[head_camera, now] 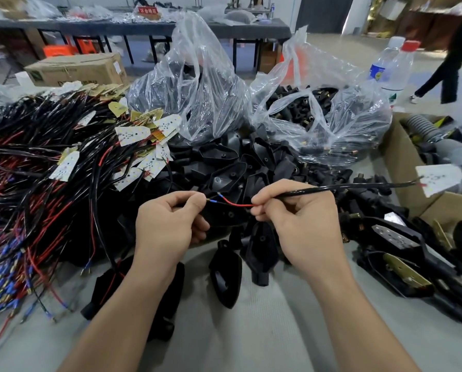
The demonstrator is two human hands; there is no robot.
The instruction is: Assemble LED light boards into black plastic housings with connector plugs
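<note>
My right hand point(302, 216) pinches a black cable point(358, 187) where its red wire point(237, 204) splits off. The cable runs right to a white LED board point(439, 181) hanging over a cardboard box. My left hand point(168, 224) has its fingers curled, with thumb and forefinger pinching the blue-sleeved wire tip point(211, 201). A black plastic housing point(224, 216) lies right behind and under that hand. More black housings point(237, 167) are heaped behind both hands, and several lie loose on the grey table point(251, 331).
A tangle of red and black wired LED boards point(63, 170) covers the left. Two clear bags of black parts point(318, 116) stand behind the pile. At right are a cardboard box point(401, 167), finished assemblies point(401, 245) and water bottles point(390, 65). A person walks at far right.
</note>
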